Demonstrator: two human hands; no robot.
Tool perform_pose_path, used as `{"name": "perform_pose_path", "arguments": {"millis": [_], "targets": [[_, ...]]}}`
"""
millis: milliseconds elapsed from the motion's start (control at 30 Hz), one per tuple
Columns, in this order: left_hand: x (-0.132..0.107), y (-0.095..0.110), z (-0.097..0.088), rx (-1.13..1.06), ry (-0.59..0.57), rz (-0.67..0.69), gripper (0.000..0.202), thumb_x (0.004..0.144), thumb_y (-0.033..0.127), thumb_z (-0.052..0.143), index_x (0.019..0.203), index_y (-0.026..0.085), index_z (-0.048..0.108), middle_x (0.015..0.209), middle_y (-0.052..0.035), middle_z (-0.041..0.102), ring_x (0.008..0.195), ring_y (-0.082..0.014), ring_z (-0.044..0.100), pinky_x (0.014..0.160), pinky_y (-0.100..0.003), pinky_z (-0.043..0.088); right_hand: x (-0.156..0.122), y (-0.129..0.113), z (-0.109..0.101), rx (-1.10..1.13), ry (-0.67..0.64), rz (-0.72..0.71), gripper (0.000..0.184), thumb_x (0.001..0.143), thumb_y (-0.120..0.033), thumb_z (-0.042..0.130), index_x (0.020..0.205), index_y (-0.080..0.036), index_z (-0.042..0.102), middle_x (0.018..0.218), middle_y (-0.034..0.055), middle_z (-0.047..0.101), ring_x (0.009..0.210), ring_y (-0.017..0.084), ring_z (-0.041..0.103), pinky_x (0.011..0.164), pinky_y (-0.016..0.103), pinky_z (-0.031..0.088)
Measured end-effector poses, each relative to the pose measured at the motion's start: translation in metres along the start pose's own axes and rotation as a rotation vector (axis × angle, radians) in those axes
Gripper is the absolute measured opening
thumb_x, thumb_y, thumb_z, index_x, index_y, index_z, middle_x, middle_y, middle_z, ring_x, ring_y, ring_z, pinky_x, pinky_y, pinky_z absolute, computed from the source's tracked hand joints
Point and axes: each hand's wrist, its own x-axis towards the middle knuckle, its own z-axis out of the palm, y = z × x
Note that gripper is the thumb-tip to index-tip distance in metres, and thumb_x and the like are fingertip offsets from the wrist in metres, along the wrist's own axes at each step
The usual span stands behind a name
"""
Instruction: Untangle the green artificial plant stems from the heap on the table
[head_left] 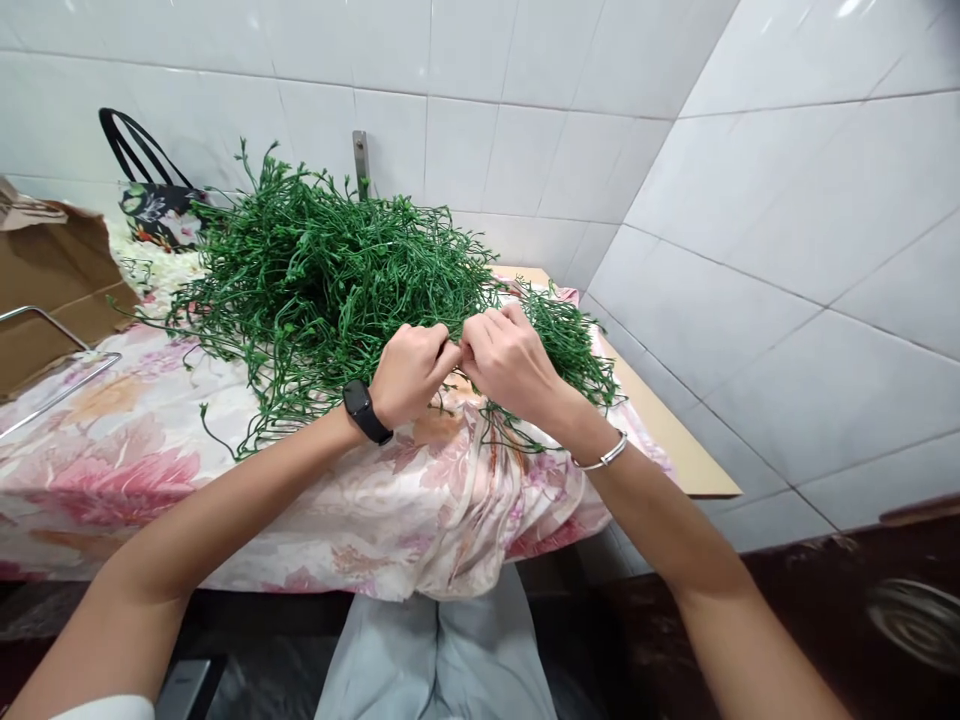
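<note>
A large heap of green artificial stems (360,260) with small buds lies on the floral cloth in front of me. My left hand (414,372), with a black watch on its wrist, is closed at the heap's near edge. Against it, knuckles almost touching, my right hand (511,362) is closed too, a silver bangle on that wrist. What the fingers pinch is hidden behind the knuckles. To the right of my right hand lies a smaller bunch of green stems (574,345), and a few stems poke out beneath it.
The floral cloth (135,450) covers the table, bunched at the front, over a tan board (675,440). A cardboard box (56,290), a metal wire frame (82,378), white flowers (161,270) and a floral bag (169,212) are on the left. Tiled walls stand behind and right.
</note>
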Motion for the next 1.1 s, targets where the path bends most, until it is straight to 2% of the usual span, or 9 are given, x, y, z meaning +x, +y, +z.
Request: {"name": "perform_pose_path", "arguments": {"millis": [167, 333, 600, 700, 800, 833, 867, 933, 1100], "targets": [[0.004, 0.002, 0.000, 0.016, 0.106, -0.009, 0.028, 0.086, 0.023, 0.033, 0.059, 0.019, 0.037, 0.054, -0.0010, 0.047, 0.052, -0.0140, 0.040, 0.056, -0.029, 0.026, 0.001, -0.007, 0.008, -0.084, 0.083, 0.081, 0.029, 0.089, -0.015, 0.025, 0.073, -0.015, 0.049, 0.067, 0.0077, 0.049, 0.065, 0.020, 0.037, 0.069, 0.035, 0.027], [0.007, 0.002, -0.001, -0.016, 0.139, 0.008, 0.027, 0.087, 0.022, 0.033, 0.060, 0.019, 0.036, 0.057, -0.0019, 0.049, 0.054, -0.0146, 0.040, 0.057, -0.029, 0.028, 0.001, -0.008, 0.008, -0.148, 0.138, 0.124, 0.027, 0.088, -0.013, 0.027, 0.071, -0.015, 0.048, 0.065, 0.0075, 0.048, 0.064, 0.020, 0.035, 0.067, 0.034, 0.027], [0.010, 0.004, -0.003, -0.004, 0.191, 0.064, 0.025, 0.085, 0.020, 0.034, 0.060, 0.020, 0.035, 0.057, -0.0025, 0.048, 0.055, -0.0153, 0.039, 0.059, -0.029, 0.030, 0.005, -0.014, 0.006, -0.072, 0.220, 0.132, 0.022, 0.087, -0.017, 0.032, 0.068, -0.018, 0.043, 0.063, 0.0050, 0.047, 0.063, 0.017, 0.038, 0.067, 0.033, 0.031], [0.005, -0.005, -0.008, -0.027, 0.244, 0.048, 0.024, 0.081, 0.017, 0.037, 0.059, 0.021, 0.031, 0.056, -0.0013, 0.044, 0.056, -0.0148, 0.036, 0.059, -0.029, 0.029, 0.000, 0.011, -0.001, -0.006, 0.306, 0.252, 0.021, 0.084, -0.016, 0.038, 0.063, -0.020, 0.040, 0.059, 0.0033, 0.045, 0.060, 0.015, 0.038, 0.064, 0.032, 0.032], [0.001, -0.022, -0.016, -0.097, 0.364, -0.125, 0.026, 0.079, 0.017, 0.040, 0.058, 0.021, 0.025, 0.052, 0.0022, 0.033, 0.052, -0.0126, 0.030, 0.054, -0.028, 0.023, -0.016, 0.058, -0.011, 0.083, 0.541, 0.704, 0.019, 0.079, -0.017, 0.045, 0.061, -0.021, 0.039, 0.053, 0.0002, 0.042, 0.051, 0.012, 0.036, 0.055, 0.030, 0.032], [0.001, -0.026, -0.018, -0.160, 0.380, -0.183, 0.027, 0.080, 0.018, 0.039, 0.058, 0.021, 0.025, 0.051, 0.0034, 0.029, 0.050, -0.0115, 0.028, 0.053, -0.028, 0.022, -0.023, 0.073, -0.014, 0.137, 0.571, 0.774, 0.016, 0.079, -0.019, 0.047, 0.064, -0.019, 0.042, 0.056, 0.0004, 0.046, 0.052, 0.012, 0.041, 0.056, 0.030, 0.034], [0.003, -0.030, -0.019, -0.224, 0.394, -0.229, 0.028, 0.081, 0.019, 0.039, 0.058, 0.020, 0.024, 0.050, 0.0042, 0.027, 0.048, -0.0106, 0.026, 0.052, -0.027, 0.021, -0.028, 0.085, -0.015, 0.171, 0.573, 0.794, 0.014, 0.080, -0.022, 0.048, 0.067, -0.018, 0.046, 0.059, 0.0012, 0.051, 0.056, 0.013, 0.047, 0.059, 0.030, 0.036], [0.007, -0.033, -0.019, -0.378, 0.339, -0.275, 0.028, 0.082, 0.021, 0.039, 0.056, 0.019, 0.029, 0.050, 0.0043, 0.029, 0.048, -0.0093, 0.029, 0.051, -0.026, 0.023, -0.036, 0.101, -0.015, 0.257, 0.517, 0.777, 0.014, 0.082, -0.027, 0.048, 0.074, -0.017, 0.054, 0.065, 0.0017, 0.058, 0.064, 0.014, 0.055, 0.064, 0.029, 0.040], [0.012, -0.032, -0.010, -0.791, 0.113, -0.283, 0.023, 0.080, 0.025, 0.046, 0.059, 0.015, 0.048, 0.059, 0.0012, 0.049, 0.057, -0.0093, 0.048, 0.055, -0.021, 0.036, -0.040, 0.105, -0.006, 0.240, 0.427, 0.728, 0.013, 0.079, -0.029, 0.056, 0.075, -0.018, 0.062, 0.074, 0.0040, 0.064, 0.080, 0.019, 0.058, 0.077, 0.035, 0.040]]}}
